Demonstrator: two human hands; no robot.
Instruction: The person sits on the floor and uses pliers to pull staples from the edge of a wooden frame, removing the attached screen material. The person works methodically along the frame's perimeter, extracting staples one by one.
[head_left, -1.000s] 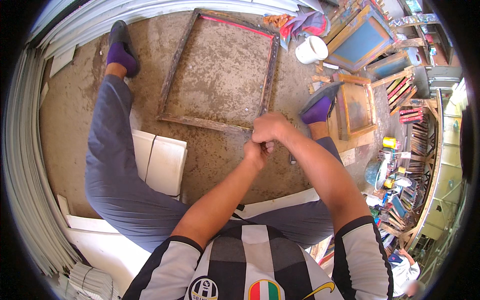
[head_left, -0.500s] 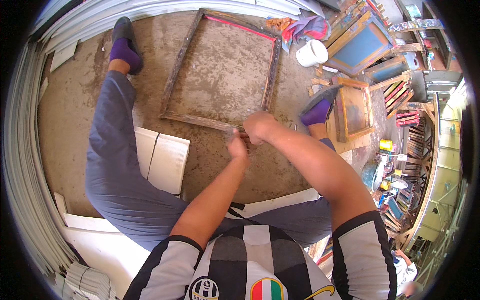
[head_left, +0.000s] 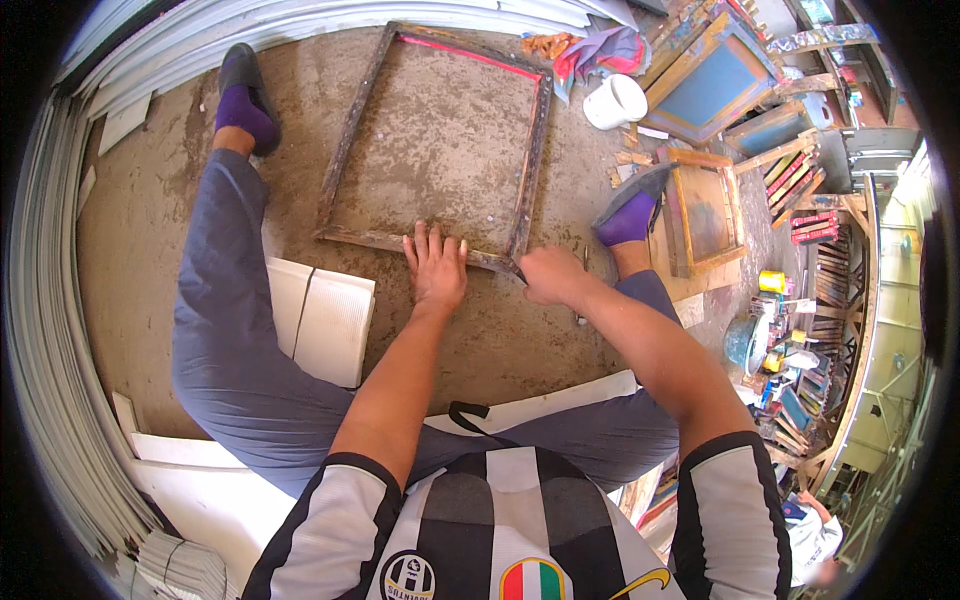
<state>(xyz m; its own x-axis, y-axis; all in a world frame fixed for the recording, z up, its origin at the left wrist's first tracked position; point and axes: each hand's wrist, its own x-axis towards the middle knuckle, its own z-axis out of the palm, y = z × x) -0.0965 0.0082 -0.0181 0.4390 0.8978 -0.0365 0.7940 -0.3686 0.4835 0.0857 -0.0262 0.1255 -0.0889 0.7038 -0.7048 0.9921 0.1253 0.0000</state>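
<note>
A large worn wooden frame (head_left: pixel 338 140), dark with a red strip inside its far bar, lies flat on the floor between my legs. My left hand (head_left: pixel 437 268) rests on its near bar with fingers stretched out and spread. At the near right corner my right hand (head_left: pixel 552 275) is closed in a fist, touching or almost touching the wood. A small dark bit shows beside that fist, but what it grips is hidden by the fingers. A thin tool, partly behind my right wrist, lies on the floor close by.
White bundled sheets (head_left: pixel 335 320) lie by my left leg. A white bucket (head_left: pixel 615 102), a crumpled cloth (head_left: pixel 603 52) and a smaller wooden frame (head_left: pixel 703 265) stand or lie to the right. Pots and racked frames fill the far right. Another person (head_left: pixel 815 535) is at lower right.
My hands, together near the corner before, have come apart. The left has moved left and spread flat on the near bar; the right has shifted slightly right and down to the corner.
</note>
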